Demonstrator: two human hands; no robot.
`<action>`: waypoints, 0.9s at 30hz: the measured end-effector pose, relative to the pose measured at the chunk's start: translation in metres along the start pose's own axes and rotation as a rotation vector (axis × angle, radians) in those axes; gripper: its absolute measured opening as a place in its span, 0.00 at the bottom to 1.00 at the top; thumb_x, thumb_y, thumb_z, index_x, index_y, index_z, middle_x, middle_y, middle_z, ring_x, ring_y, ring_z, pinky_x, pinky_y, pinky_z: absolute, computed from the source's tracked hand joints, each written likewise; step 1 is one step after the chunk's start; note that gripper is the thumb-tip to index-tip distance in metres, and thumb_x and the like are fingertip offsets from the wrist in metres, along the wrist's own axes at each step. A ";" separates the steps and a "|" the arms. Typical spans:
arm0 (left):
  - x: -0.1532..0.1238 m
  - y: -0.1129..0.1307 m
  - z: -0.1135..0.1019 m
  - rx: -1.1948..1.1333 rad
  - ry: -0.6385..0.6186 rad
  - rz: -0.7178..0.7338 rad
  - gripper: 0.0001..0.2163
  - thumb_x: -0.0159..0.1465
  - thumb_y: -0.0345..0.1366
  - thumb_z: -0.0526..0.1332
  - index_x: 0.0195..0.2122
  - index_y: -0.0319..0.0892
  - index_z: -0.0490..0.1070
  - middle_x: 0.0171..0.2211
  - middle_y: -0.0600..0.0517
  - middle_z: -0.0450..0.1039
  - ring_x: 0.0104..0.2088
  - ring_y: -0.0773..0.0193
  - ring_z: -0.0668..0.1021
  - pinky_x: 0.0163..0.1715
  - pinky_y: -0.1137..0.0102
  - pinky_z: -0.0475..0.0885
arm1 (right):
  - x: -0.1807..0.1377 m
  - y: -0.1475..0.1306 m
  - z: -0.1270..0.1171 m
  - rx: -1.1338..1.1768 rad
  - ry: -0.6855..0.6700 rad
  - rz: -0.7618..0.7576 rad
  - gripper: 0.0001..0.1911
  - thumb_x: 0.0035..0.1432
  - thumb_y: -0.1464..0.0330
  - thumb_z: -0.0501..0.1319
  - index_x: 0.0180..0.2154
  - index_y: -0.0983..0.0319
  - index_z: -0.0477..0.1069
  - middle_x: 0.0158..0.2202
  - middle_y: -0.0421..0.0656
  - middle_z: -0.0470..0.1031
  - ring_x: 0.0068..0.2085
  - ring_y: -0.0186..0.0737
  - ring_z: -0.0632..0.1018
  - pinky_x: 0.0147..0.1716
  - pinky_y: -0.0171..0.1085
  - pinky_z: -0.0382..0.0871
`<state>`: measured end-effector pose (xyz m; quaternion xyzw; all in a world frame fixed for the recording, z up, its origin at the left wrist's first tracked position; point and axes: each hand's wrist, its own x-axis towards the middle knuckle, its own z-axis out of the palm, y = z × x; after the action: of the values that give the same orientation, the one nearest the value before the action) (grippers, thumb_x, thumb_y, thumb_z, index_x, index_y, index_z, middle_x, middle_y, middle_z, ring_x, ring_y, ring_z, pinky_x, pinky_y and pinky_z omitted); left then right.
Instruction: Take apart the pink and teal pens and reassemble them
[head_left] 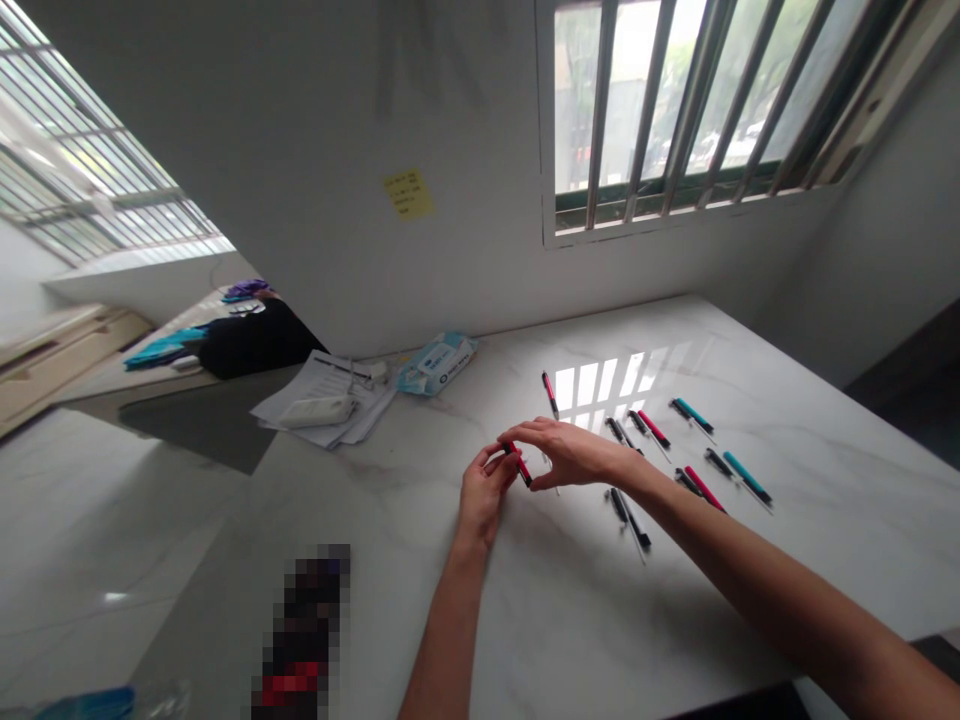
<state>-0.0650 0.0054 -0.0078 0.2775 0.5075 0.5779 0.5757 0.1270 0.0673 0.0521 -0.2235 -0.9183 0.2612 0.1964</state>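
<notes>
My left hand [484, 492] has its fingers closed on a short red and black pen barrel [521, 466]. From the other side my right hand [570, 453] spans the same barrel, fingers at its upper end and thumb at its lower end. A whole red and black pen [550, 393] lies beyond my right hand. To the right lie pens in pieces: a red barrel [654, 428], another red barrel [705, 488], a teal barrel [694, 414], a second teal barrel [747, 477] and a black barrel [637, 522], with black parts and thin refills beside them. A thin white piece below my right hand is partly hidden.
The white marbled table [600, 630] meets a wall with a yellow note [409, 194] and a barred window [667, 110]. At the back left are a blue wipes packet [437, 362] and papers [330, 425] with a white device [319, 411]. A pixelated patch [304, 630] covers the lower left.
</notes>
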 end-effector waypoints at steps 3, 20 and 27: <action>0.001 0.001 -0.001 0.009 0.032 0.027 0.27 0.47 0.41 0.81 0.46 0.39 0.77 0.38 0.47 0.84 0.34 0.66 0.82 0.39 0.70 0.74 | 0.002 0.005 0.007 0.008 0.033 0.012 0.51 0.53 0.68 0.78 0.72 0.52 0.56 0.65 0.50 0.72 0.62 0.52 0.74 0.58 0.47 0.71; 0.006 0.003 -0.004 0.109 0.090 0.260 0.20 0.51 0.41 0.78 0.43 0.40 0.80 0.40 0.47 0.84 0.37 0.63 0.82 0.40 0.69 0.75 | 0.008 0.033 0.036 -0.083 0.103 0.156 0.04 0.64 0.74 0.67 0.39 0.62 0.82 0.38 0.47 0.82 0.43 0.44 0.78 0.44 0.39 0.70; 0.001 0.006 0.002 0.169 0.019 0.287 0.16 0.51 0.39 0.77 0.40 0.39 0.81 0.36 0.47 0.83 0.35 0.63 0.81 0.35 0.70 0.74 | 0.010 0.021 0.013 0.414 0.381 0.179 0.09 0.66 0.64 0.65 0.43 0.61 0.81 0.38 0.44 0.84 0.38 0.39 0.82 0.41 0.37 0.76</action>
<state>-0.0655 0.0084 -0.0015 0.3888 0.5149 0.6123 0.4570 0.1193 0.0835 0.0320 -0.3037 -0.7688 0.4126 0.3828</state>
